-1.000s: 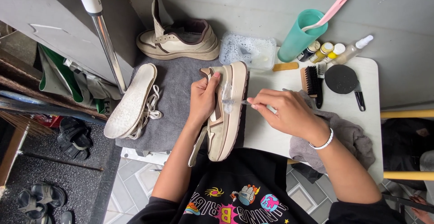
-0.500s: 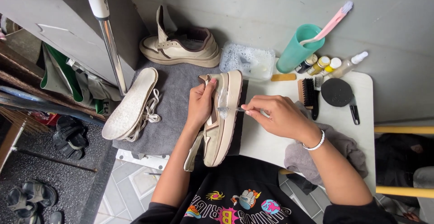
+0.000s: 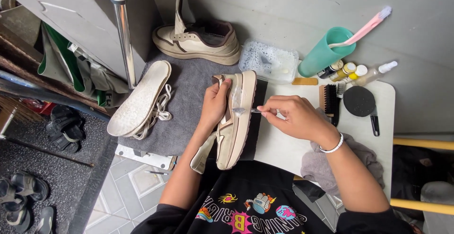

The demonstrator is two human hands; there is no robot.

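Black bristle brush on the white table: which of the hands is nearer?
Right. The right hand sits just beside the black bristle brush, pinching a small brush; the left hand grips the shoe farther away.

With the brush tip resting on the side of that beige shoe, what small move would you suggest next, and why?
Probably a short stroke along the sole edge. The left hand steadies the beige shoe on its side, and the right hand holds a small brush with its tip on the sidewall, where foam shows.

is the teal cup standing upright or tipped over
Tipped. The teal cup leans at a slant against the grey wall, its mouth pointing up to the right, with a pink toothbrush sticking out of it.
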